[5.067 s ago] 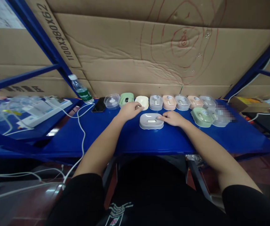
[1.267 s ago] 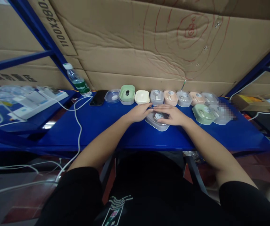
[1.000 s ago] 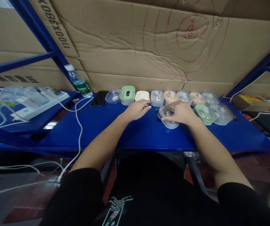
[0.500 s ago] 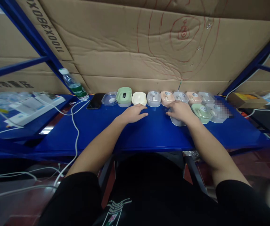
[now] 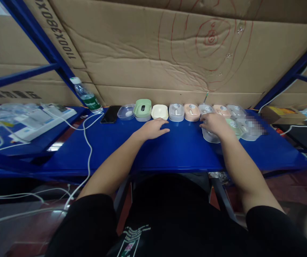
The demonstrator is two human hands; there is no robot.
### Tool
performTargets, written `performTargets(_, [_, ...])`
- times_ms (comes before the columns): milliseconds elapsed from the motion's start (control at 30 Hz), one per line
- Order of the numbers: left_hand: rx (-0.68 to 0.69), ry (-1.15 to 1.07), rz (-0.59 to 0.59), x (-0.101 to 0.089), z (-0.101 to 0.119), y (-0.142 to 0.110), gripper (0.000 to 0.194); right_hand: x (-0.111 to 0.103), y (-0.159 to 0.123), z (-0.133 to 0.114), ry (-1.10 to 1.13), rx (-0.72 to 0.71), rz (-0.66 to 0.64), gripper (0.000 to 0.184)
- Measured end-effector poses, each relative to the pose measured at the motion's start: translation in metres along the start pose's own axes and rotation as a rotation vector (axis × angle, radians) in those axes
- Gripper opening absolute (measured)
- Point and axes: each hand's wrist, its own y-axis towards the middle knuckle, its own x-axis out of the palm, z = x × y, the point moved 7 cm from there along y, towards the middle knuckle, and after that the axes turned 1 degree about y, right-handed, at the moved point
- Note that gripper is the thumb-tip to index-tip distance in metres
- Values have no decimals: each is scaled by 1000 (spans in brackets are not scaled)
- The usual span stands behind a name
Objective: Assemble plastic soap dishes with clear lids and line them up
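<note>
My right hand (image 5: 213, 124) lies over a grey lidded plastic box (image 5: 210, 137), its fingers curled on the top and hiding most of it. That box stands on the blue table, just left of a green lidded box (image 5: 234, 127). My left hand (image 5: 154, 129) rests open with fingers apart, holding nothing. Right behind it is a cream box part (image 5: 159, 111). A green box part (image 5: 143, 106) sits stacked on a grey one to its left, beside a clear round-cornered lid (image 5: 127, 112).
Along the back stand a grey box (image 5: 176, 112), a peach box (image 5: 192, 112) and several more. A phone (image 5: 110, 114) and a water bottle (image 5: 87, 97) are at the left, near a white cable (image 5: 90, 150). Cardboard (image 5: 132, 53) walls the back of the blue table (image 5: 169, 153).
The grey box at the front has been closed with a clear lid, and my right hand has slid it right, beside the green box. My left hand has come off it.
</note>
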Motion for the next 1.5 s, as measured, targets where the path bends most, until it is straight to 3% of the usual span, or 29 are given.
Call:
performTargets(133, [-27, 25, 47, -6, -3, 0, 54, -18, -6, -33, 126, -87, 152, 32])
performTargets(233, [-39, 32, 112, -15, -4, 0, 51, -25, -11, -79, 249, -215, 163, 41])
performTargets(367, [-92, 19, 257, -32, -10, -2, 45, -16, -12, -143, 245, -432, -6, 39])
performTargets(500, [-120, 30, 294, -37, -20, -3, 44, 9, 7, -172, 150, -491, -205, 39])
performTargets(633, [-102, 73, 232, -25, -29, 2, 45, 22, 31, -166, 179, -313, -64, 37])
performTargets(800, [-78, 182, 93, -3, -27, 12, 50, 38, 15, -163, 295, -370, -74, 33])
performTargets(967, [-210, 292, 168, -6, -29, 16, 37, 25, 11, -146, 519, -321, 36, 27])
performTargets(1100, [-230, 267, 241, -11, -28, 15, 29, 21, 18, -135, 622, -294, 97, 30])
performTargets(1200, [-209, 177, 354, -21, -26, 9, 22, 18, 20, -127, 669, -268, 149, 41])
performTargets(1333, [-105, -42, 592, -42, -19, -4, 10, 11, 22, -115, 712, -219, 277, 59])
performTargets(1433, [-80, -376, 753, -55, -23, -13, 15, 4, 25, -101, 732, -146, 420, 75])
performTargets(1500, [-100, -670, 731, -55, -29, -12, 15, 1, 28, -92, 752, -76, 463, 79])
